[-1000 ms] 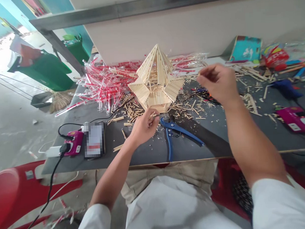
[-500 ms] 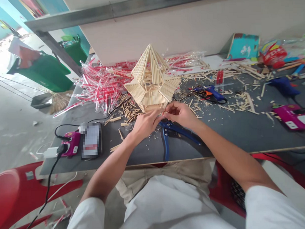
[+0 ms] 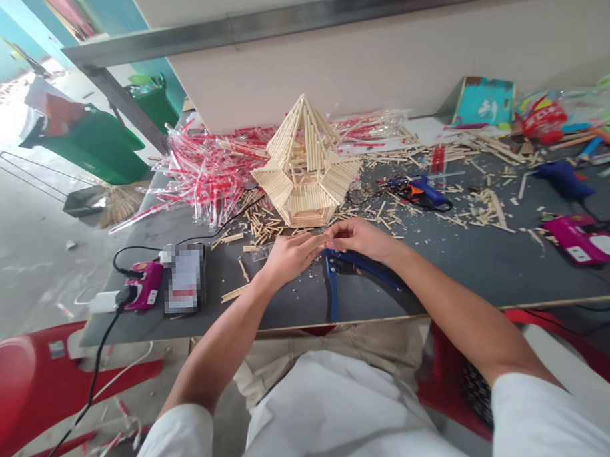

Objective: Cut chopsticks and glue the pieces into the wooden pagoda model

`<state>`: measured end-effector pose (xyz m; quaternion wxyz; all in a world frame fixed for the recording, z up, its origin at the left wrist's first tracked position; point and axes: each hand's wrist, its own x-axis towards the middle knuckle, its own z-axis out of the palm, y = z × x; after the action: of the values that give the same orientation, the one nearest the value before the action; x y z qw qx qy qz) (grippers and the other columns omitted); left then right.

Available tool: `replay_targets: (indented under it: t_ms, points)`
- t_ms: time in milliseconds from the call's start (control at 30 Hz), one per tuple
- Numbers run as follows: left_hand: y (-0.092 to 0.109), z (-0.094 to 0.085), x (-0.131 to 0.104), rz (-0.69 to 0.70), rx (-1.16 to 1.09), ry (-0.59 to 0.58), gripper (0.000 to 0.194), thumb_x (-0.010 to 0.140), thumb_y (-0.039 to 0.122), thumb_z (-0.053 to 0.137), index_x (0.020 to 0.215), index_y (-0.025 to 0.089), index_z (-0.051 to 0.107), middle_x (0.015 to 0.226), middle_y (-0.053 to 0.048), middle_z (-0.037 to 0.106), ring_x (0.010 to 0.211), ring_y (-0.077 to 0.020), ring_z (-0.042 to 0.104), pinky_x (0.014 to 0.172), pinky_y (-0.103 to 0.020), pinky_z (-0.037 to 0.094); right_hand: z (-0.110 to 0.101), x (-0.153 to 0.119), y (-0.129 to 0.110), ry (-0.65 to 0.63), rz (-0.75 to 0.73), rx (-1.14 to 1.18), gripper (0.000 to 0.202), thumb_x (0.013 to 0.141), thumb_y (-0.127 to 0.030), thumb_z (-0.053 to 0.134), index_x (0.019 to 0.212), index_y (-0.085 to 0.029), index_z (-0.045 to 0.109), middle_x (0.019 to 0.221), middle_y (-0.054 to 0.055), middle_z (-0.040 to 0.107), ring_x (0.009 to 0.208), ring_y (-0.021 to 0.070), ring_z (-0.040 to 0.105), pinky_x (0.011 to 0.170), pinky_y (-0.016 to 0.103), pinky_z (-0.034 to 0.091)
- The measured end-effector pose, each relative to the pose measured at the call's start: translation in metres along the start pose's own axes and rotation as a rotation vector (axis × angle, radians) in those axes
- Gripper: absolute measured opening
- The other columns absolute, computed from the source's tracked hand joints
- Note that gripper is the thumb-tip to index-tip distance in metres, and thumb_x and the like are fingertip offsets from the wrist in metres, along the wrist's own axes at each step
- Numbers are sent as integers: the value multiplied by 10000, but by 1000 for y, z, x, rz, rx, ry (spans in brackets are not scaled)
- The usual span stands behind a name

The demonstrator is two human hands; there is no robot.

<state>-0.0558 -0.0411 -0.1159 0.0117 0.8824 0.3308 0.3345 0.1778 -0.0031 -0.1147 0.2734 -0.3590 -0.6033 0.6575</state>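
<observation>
My left hand (image 3: 294, 255) and my right hand (image 3: 358, 238) meet fingertip to fingertip just in front of a pagoda-like model (image 3: 305, 165) made of thin wooden sticks. Both hands are closed in a pinch. Whatever lies between the fingers is too small or too hidden to name. The model stands upright on the dark table (image 3: 268, 313), its pointed roof at the top and flared eaves at the sides. Beneath my right hand lie blue-handled cutters (image 3: 332, 287), partly covered by it. Short cut sticks (image 3: 265, 220) are scattered left of the model's base.
Red-and-clear plastic wrappers (image 3: 203, 169) are heaped at the back left. A blue glue gun (image 3: 424, 190) lies right of the model, another (image 3: 563, 178) farther right. A phone (image 3: 184, 279) rests beside a purple power strip (image 3: 144, 285); a second purple strip (image 3: 585, 237) sits at the right.
Both hands have drawn slightly back from the model's base towards me, fingertips still together. More of the base's front edge shows now. The view has shifted a little.
</observation>
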Motion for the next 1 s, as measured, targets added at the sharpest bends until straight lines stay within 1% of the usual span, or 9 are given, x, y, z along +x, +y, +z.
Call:
replay_targets:
  t_ms: [133, 300, 567, 667, 800, 833, 900, 967, 1000]
  points:
    - [5, 7, 0, 19, 6, 77, 296, 1045, 299, 569, 1316, 216, 655, 814, -13, 745, 653, -106, 692, 602, -207, 469, -2, 0, 2, 4, -9, 87, 353, 694, -417, 916, 878, -176, 735, 703, -25, 617, 644, 98, 502, 615, 243, 351]
    - [11, 10, 1, 8, 12, 176, 236, 1005, 250, 635, 1233, 206, 679, 803, 9, 742, 627, -101, 680, 606, -208, 469, -1, 1, 5, -6, -14, 146, 344, 714, -429, 907, 873, -176, 736, 682, -31, 582, 618, 84, 463, 593, 233, 326]
    - [15, 11, 1, -3, 4, 192, 203, 997, 233, 637, 1189, 192, 690, 800, 2, 769, 608, -94, 701, 586, -195, 480, -3, 0, 2, -37, -20, 136, 311, 726, -415, 903, 871, -179, 764, 683, -21, 606, 619, 89, 475, 570, 227, 332]
    - [16, 11, -1, -29, -21, 181, 202, 1005, 256, 631, 1189, 203, 692, 835, -9, 789, 615, -96, 715, 606, -198, 501, -7, -2, -1, -90, -14, 93, 314, 768, -439, 870, 912, -173, 783, 699, -10, 626, 619, 91, 479, 566, 229, 355]
    - [18, 10, -2, -60, -48, 169, 203, 1000, 267, 647, 1188, 210, 697, 841, -5, 795, 615, -91, 717, 618, -195, 509, -19, -11, -16, -189, 12, -76, 361, 826, -508, 800, 983, -183, 795, 861, 40, 717, 682, 117, 563, 581, 243, 432]
    - [18, 10, -2, -67, -48, 177, 200, 998, 274, 652, 1183, 212, 700, 856, -7, 799, 613, -91, 715, 616, -195, 510, -24, -15, -21, -164, 6, -110, 366, 830, -520, 791, 980, -186, 792, 894, 49, 729, 689, 121, 573, 575, 245, 434]
    - [17, 10, -2, -80, -51, 196, 194, 994, 278, 661, 1172, 214, 703, 898, -11, 808, 620, -91, 718, 619, -197, 514, -39, -23, -29, -43, -20, -169, 365, 841, -531, 776, 946, -182, 780, 880, 57, 731, 661, 120, 561, 553, 248, 410]
    - [16, 9, -2, -86, -62, 216, 192, 987, 268, 671, 1165, 204, 701, 928, -16, 812, 638, -92, 724, 627, -193, 518, -59, -32, -34, 156, -60, -263, 361, 859, -534, 754, 920, -178, 762, 831, 54, 716, 628, 117, 538, 549, 254, 390]
    - [15, 9, -3, -87, -71, 225, 193, 984, 261, 675, 1164, 198, 699, 931, -17, 812, 647, -93, 727, 625, -191, 517, -72, -36, -33, 295, -81, -332, 359, 863, -535, 745, 920, -180, 755, 832, 54, 716, 630, 122, 541, 560, 260, 395]
